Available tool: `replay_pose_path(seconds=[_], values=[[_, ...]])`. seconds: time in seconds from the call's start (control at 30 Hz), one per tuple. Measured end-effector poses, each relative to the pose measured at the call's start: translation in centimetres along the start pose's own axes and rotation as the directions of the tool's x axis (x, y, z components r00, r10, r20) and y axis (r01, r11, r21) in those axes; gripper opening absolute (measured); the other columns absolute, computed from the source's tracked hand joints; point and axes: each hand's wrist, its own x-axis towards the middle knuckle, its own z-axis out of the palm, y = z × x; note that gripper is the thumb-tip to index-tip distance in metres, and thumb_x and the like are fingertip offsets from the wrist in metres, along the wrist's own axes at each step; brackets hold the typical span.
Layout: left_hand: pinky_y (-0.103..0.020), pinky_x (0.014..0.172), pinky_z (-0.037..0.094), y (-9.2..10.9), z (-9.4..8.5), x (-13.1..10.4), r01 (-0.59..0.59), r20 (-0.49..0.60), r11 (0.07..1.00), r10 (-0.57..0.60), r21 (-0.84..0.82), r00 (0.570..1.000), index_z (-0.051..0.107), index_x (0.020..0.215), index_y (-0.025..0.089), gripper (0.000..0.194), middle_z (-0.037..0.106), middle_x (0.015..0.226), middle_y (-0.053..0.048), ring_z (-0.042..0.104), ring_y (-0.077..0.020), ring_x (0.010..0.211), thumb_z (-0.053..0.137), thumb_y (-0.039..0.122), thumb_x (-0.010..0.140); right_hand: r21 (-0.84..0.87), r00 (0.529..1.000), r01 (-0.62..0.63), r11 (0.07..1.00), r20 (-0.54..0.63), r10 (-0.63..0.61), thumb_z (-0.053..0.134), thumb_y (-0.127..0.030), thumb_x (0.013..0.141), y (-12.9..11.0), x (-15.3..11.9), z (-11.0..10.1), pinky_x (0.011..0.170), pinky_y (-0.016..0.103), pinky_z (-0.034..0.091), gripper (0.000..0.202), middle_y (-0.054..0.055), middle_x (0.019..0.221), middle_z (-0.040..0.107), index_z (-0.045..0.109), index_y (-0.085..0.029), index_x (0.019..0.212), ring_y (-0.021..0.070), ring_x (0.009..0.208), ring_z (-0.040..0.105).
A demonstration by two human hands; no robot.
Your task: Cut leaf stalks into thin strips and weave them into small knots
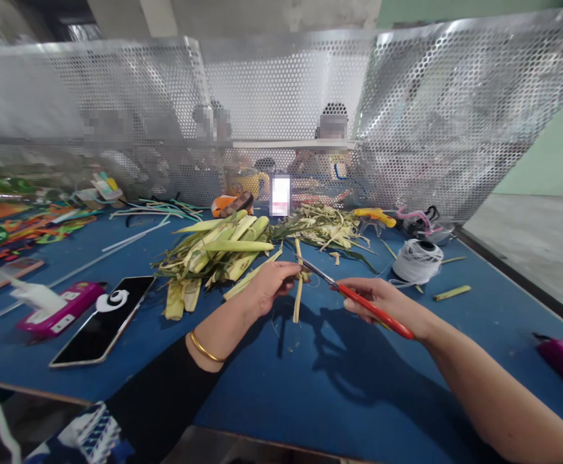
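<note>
My left hand (276,283) pinches a narrow pale-green strip of plant leaf (297,303), held roughly upright above the blue table. In my right hand (381,299) is a pair of scissors (366,306) with red handles, its metal blades pointing up and left. The blade tips reach the strip just beside my left fingertips; whether they are parted is too small to tell. Behind my left hand lies a pile of green leafy stalks (233,245), perhaps corn husks. Shredded leaf scraps (324,225) form a heap beyond the strip.
On the right stands a spool of white string (417,261), with a cut stalk piece (452,293) near it. A phone (105,319) and a purple power strip (62,309) lie to the left. A yellow-handled tool (375,216) rests farther back. A perforated metal screen (281,84) borders the far edge, people behind it.
</note>
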Motion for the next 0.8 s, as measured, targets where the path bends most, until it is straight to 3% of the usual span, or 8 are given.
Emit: replay_pose_path(seconds=[0.2, 0.43, 0.6, 0.7, 0.8], values=[[-0.023, 0.045, 0.013, 0.1, 0.2, -0.3, -0.009, 0.029, 0.997, 0.007, 0.075, 1.0, 0.068, 0.063, 0.012, 0.013, 0.065, 0.062, -0.005, 0.032, -0.0049, 0.044, 0.064, 0.024, 0.065, -0.021, 0.999, 0.027, 0.999, -0.016, -0.027, 0.063, -0.052, 0.078, 0.1, 0.1, 0.2, 0.046, 0.021, 0.028, 0.038, -0.004, 0.066, 0.042, 0.062, -0.017, 0.092, 0.0067, 0.052, 0.035], [-0.02, 0.043, 0.016, -0.2, 0.0, 0.0, -0.005, 0.046, 1.0, 0.004, 0.018, 0.999, 0.072, 0.069, 0.012, 0.018, 0.068, 0.069, -0.007, 0.034, -0.0036, 0.045, 0.072, 0.03, 0.065, -0.017, 0.996, -0.012, 1.0, -0.086, 0.01, 0.062, -0.059, 0.074, -0.5, 0.0, 0.6, 0.042, 0.021, 0.023, 0.045, -0.006, 0.058, 0.036, 0.062, -0.016, 0.086, 0.0061, 0.048, 0.029], [-0.016, 0.048, 0.037, -0.4, -0.1, 0.3, 0.022, 0.054, 0.987, -0.014, -0.161, 0.998, 0.074, 0.085, 0.013, 0.015, 0.066, 0.075, -0.004, 0.049, -0.0047, 0.053, 0.072, 0.022, 0.073, 0.033, 0.966, 0.021, 0.999, -0.26, -0.012, 0.064, -0.065, 0.069, -1.1, -0.1, 0.8, 0.043, 0.022, 0.029, 0.062, -0.007, 0.058, 0.038, 0.059, -0.014, 0.104, 0.0071, 0.047, 0.033], [-0.02, 0.062, 0.05, -0.3, -0.1, 0.3, 0.04, 0.047, 0.966, -0.029, -0.256, 0.998, 0.072, 0.086, 0.012, 0.011, 0.066, 0.073, -0.003, 0.057, -0.0069, 0.059, 0.068, 0.011, 0.075, 0.045, 0.962, 0.113, 0.993, -0.253, -0.098, 0.062, -0.064, 0.071, -1.1, -0.4, 0.7, 0.045, 0.022, 0.03, 0.066, -0.005, 0.064, 0.04, 0.056, -0.014, 0.114, 0.0083, 0.051, 0.034], [-0.022, 0.067, 0.054, -0.1, 0.1, 0.4, -0.017, -0.043, 0.926, 0.001, -0.376, 0.999, 0.069, 0.078, 0.011, 0.006, 0.065, 0.067, -0.003, 0.06, -0.009, 0.06, 0.063, 0.01, 0.081, 0.024, 0.964, 0.202, 0.979, -0.182, -0.194, 0.06, -0.063, 0.074, -1.2, -0.7, 0.6, 0.05, 0.022, 0.032, 0.064, -0.003, 0.07, 0.041, 0.055, -0.016, 0.117, 0.0098, 0.057, 0.036]])
